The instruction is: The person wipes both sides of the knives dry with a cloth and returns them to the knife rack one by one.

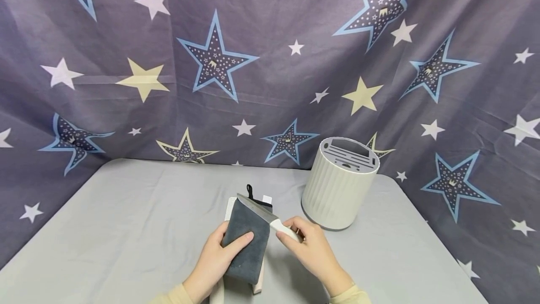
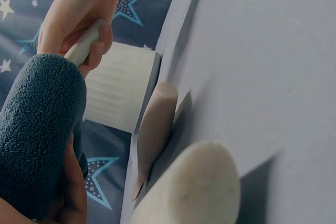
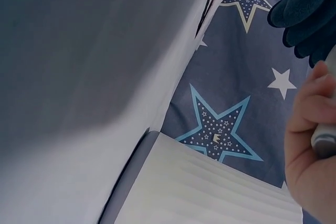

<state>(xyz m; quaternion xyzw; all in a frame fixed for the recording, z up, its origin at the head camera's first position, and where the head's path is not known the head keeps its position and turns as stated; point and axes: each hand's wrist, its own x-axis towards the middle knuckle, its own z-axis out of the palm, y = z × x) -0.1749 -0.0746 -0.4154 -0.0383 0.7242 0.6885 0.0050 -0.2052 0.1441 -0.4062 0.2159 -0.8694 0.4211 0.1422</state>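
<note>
My left hand (image 1: 213,254) grips a folded dark grey towel (image 1: 249,245), thumb lying across its front. A black loop sticks up from the towel's far end. The right hand (image 1: 314,250) holds a knife (image 1: 276,224) by its white handle, and the blade slants up to the left along the towel's upper edge. In the left wrist view the knife handle (image 2: 86,43) comes out beside the towel's thick fold (image 2: 42,124). Curled right-hand fingers (image 3: 310,111) wrap the handle in the right wrist view.
A white ribbed knife block (image 1: 339,191) with a slotted top stands at the back right. On the grey-covered table (image 1: 126,229), beneath the towel, lie a pale handle (image 2: 194,187) and a pinkish handle (image 2: 157,124). A star-patterned curtain (image 1: 261,60) hangs behind.
</note>
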